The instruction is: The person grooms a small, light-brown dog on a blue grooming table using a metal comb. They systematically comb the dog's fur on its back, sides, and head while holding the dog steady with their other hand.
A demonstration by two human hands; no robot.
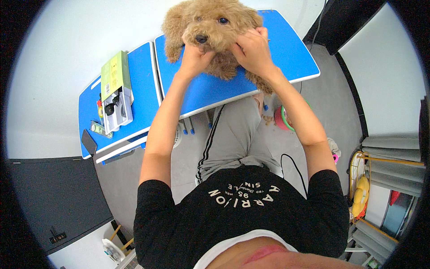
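A brown, curly-coated, poodle-like dog (pixel 221 32) is on a blue folding table (pixel 289 50) with white edging, its face turned towards me. My left hand (pixel 196 60) holds the fur beside and below the muzzle, thumb under the chin. On the other side, my right hand (pixel 252 50) grips the fur of the cheek with bent fingers. The dark nose (pixel 201 38) lies between my hands. One paw (pixel 263 85) reaches the table's near edge. Fur hides some of my fingertips.
On the table's left part lie a green box (pixel 114 75) with an open white tray (pixel 117 117), hair clippers (pixel 100 129) and a dark flat object (pixel 89 143). A red-and-green round container (pixel 284 119) stands on the floor near fur clumps (pixel 268 120). A wall borders the far side.
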